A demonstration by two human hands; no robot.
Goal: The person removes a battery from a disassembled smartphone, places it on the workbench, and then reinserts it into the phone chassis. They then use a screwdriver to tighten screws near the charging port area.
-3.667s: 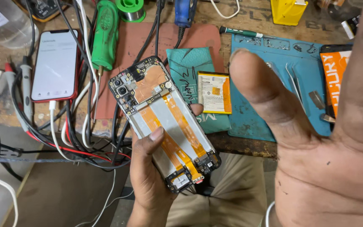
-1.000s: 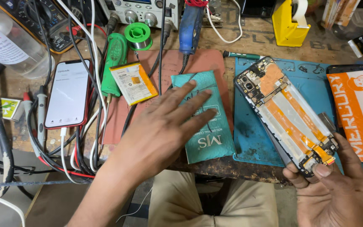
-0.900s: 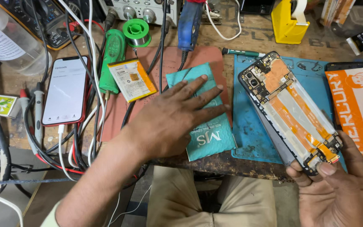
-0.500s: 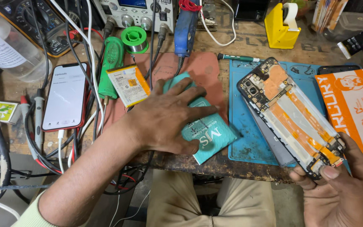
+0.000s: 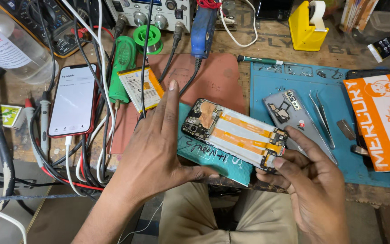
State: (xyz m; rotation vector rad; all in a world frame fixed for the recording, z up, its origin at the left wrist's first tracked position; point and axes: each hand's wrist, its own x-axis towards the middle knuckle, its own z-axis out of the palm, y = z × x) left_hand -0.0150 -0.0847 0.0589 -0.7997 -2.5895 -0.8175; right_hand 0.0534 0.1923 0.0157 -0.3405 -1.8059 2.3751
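Swinging left, my right hand (image 5: 310, 190) pinches the opened phone (image 5: 234, 134) over the teal pouch (image 5: 213, 156), left hand (image 5: 152, 149) spread flat beside it; I reckon one-end grip could tear those ribbon cables.

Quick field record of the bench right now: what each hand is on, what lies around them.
left hand: flat, fingers spread, on the teal pouch
right hand: pinches the end of the opened phone
opened phone: lies across the teal pouch, orange flex cables up
battery: on the red mat, beyond the left hand
back cover: on the blue mat, tweezers beside it
lit phone: far left, cable plugged in
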